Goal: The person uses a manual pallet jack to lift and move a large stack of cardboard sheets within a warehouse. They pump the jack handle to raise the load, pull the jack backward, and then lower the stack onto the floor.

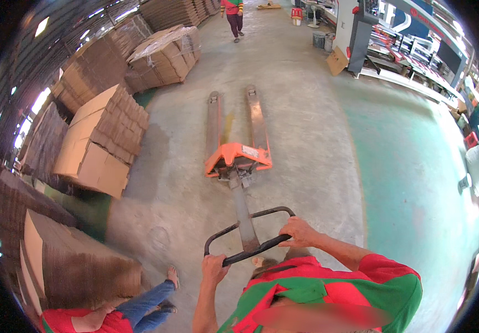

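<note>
An orange pallet jack (238, 154) stands in front of me on the concrete floor, its two forks pointing away and bare. Its grey shaft rises toward me and ends in a black loop handle (257, 250). My left hand (214, 268) is closed around the left corner of that handle. Farther right, my right hand (299, 232) grips the right corner, with the fingers wrapped over the bar. Both of my arms reach forward to the handle, which is close to my body.
Stacks of flat cardboard (103, 141) line the left side, with a wrapped stack (164, 55) beyond. A person in jeans (148, 305) is close at lower left. Another person (232, 16) stands far ahead. Large machinery (411, 50) occupies the upper right beside a green floor strip (411, 183).
</note>
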A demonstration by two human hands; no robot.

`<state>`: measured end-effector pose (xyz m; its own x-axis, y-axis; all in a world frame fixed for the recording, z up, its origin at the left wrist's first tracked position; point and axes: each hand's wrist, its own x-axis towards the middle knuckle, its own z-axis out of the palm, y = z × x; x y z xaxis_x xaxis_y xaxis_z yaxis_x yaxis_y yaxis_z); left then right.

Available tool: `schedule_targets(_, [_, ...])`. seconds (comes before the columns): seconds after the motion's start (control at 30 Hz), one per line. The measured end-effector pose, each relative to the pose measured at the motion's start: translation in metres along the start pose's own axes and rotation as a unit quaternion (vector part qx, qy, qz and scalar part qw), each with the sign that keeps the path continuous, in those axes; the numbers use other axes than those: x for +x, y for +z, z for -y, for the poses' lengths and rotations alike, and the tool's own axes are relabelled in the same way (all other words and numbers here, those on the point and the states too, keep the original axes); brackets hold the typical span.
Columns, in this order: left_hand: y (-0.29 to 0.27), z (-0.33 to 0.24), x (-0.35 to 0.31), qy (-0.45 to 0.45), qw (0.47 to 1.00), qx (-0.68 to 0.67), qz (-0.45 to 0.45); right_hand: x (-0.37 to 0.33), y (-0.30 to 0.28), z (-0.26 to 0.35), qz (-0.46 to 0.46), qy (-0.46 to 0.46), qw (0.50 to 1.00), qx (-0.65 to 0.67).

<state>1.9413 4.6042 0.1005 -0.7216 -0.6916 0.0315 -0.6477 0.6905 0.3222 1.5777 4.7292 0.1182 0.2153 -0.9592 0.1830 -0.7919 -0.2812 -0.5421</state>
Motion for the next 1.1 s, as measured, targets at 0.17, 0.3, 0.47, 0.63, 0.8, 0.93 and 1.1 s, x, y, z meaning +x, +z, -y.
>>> schedule_targets(0.17, [0.033,-0.013,-0.051,0.021,0.996,0.035,-0.076,-0.034,0.014,0.016,-0.042,-0.039,0.998,-0.004])
schedule_targets(0.3, [0.055,-0.026,-0.104,-0.021,0.999,0.024,-0.043,-0.064,0.037,0.035,-0.040,-0.051,0.998,0.000])
schedule_targets(0.47, [0.043,-0.040,-0.146,-0.062,0.998,-0.008,0.003,-0.079,0.048,0.068,-0.073,-0.097,0.993,0.007])
schedule_targets(0.63, [0.013,-0.030,-0.135,-0.043,0.997,-0.047,-0.037,-0.050,0.032,0.071,-0.067,-0.090,0.993,0.022])
schedule_targets(0.8, [-0.028,-0.022,-0.126,0.022,0.997,-0.045,-0.056,-0.023,0.008,0.077,-0.090,-0.090,0.992,0.021])
schedule_targets(0.93, [-0.069,-0.026,-0.111,0.074,0.987,-0.044,-0.137,0.000,-0.018,0.079,-0.157,-0.123,0.980,0.014])
schedule_targets(1.1, [-0.118,-0.033,-0.100,0.114,0.978,-0.005,-0.176,0.019,-0.040,0.086,-0.219,-0.117,0.968,0.031])
